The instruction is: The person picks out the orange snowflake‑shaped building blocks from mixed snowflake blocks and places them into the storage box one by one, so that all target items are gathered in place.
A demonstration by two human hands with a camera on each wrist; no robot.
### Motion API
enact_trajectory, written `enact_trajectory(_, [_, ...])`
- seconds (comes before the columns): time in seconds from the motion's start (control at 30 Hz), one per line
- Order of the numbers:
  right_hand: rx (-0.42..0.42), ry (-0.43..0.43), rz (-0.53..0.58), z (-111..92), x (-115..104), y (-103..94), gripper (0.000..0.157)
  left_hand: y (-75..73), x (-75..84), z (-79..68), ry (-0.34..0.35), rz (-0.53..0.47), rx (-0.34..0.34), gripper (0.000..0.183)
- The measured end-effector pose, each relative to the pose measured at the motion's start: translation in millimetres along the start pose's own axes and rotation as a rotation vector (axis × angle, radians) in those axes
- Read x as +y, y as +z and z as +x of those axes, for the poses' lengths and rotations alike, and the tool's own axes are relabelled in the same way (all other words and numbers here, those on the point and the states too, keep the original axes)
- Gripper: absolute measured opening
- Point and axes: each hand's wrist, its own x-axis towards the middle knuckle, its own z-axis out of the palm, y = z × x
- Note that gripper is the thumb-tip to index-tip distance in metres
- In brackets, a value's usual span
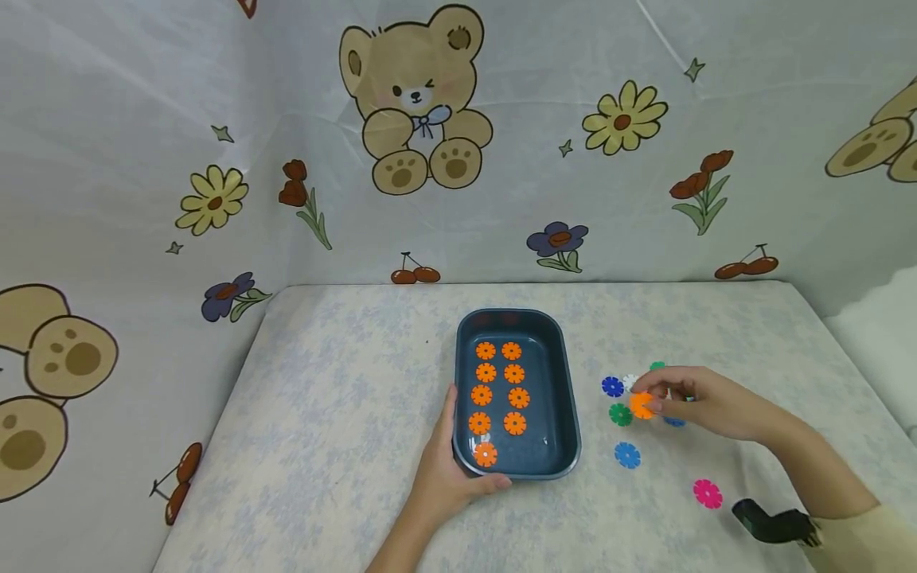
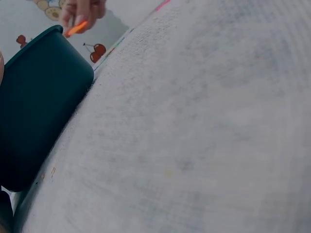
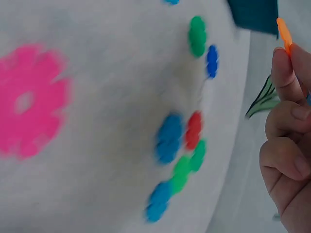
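Observation:
A dark blue-green tray (image 1: 555, 414) stands mid-table with several orange notched plastic discs (image 1: 481, 395) laid in two columns inside; the left column reaches nearer the front. My left hand (image 1: 446, 476) grips the tray's front left corner, fingers along the side and thumb at the front rim. Right of the tray, my right hand (image 1: 705, 404) pinches an orange notched disc (image 1: 641, 406) between thumb and fingertips. In the right wrist view this disc (image 3: 285, 36) is held edge-on above the table. The other right fingers (image 3: 286, 158) are curled in.
Loose notched discs lie below and around my right hand: dark blue (image 1: 612, 387), green (image 1: 620, 415), light blue (image 1: 627, 455), white (image 1: 630, 383) and red (image 3: 193, 130). A pink disc (image 1: 708, 493) lies closer to the front. A patterned cloth (image 1: 516, 159) hangs behind the table.

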Motion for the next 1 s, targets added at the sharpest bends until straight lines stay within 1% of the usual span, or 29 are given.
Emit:
enact_trajectory(0.1, [-0.066, -0.016, 0.022, 20.6, -22.1, 3.6, 0.024, -0.3, -0.1, -0.2, -0.001, 0.002, 0.000, 0.132])
enact_trajectory(0.2, [-0.141, -0.037, 0.049, 41.0, -44.5, 12.8, 0.023, -0.3, -0.3, -0.3, 0.000, -0.004, 0.003, 0.132])
enact_trajectory(0.3, [-0.209, -0.078, 0.034, 60.9, -66.1, 25.6, 0.022, -0.3, -0.6, -0.2, -0.006, -0.006, 0.007, 0.133])
enact_trajectory(0.43, [-0.286, -0.112, -0.011, 84.3, -86.1, 44.0, 0.020, -0.4, -0.3, 0.0, 0.000, -0.010, 0.005, 0.133])
enact_trajectory(0.57, [-0.332, -0.106, -0.087, 100.8, -95.7, 62.2, 0.020, -1.0, -0.9, 0.3, 0.017, -0.014, -0.008, 0.132])
enact_trajectory(0.67, [-0.342, -0.110, -0.166, 108.9, -99.2, 76.2, 0.018, -1.6, -1.5, 0.1, 0.024, -0.018, -0.013, 0.132])
enact_trajectory(0.8, [-0.368, -0.114, -0.250, 114.1, -100.7, 92.6, 0.013, -1.8, -2.1, -0.1, 0.027, -0.030, -0.012, 0.132])
enact_trajectory(0.93, [-0.387, -0.113, -0.326, 115.6, -99.0, 103.2, 0.013, -2.1, -3.4, 0.5, 0.038, -0.026, -0.011, 0.133])
enact_trajectory(1.0, [-0.383, -0.119, -0.360, 116.4, -97.5, 106.1, 0.015, -2.4, -4.1, 0.4, 0.041, -0.020, -0.011, 0.133])
